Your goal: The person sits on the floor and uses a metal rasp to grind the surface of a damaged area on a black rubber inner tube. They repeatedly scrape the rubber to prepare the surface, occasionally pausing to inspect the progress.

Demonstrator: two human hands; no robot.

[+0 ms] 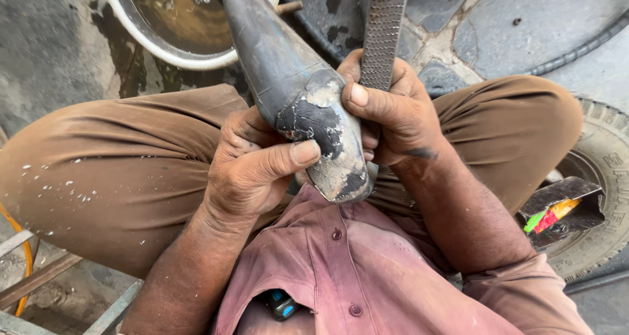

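Note:
A dark rubber inner tube [288,79] is folded over in front of my chest, with a scuffed, pale patch area on its bend [327,138]. My left hand [252,165] grips the fold from the left, thumb pressed on the roughened rubber. My right hand [400,115] holds a flat metal rasp [383,27] by its lower end, its thumb also resting on the tube's edge. The rasp points away from me, lying beside the tube.
My knees in brown trousers spread to both sides. A white-rimmed basin of murky water [177,20] stands ahead. A tyre [606,178] lies at right with a small dark tray of coloured bits [560,207]. Metal bars [39,276] sit lower left.

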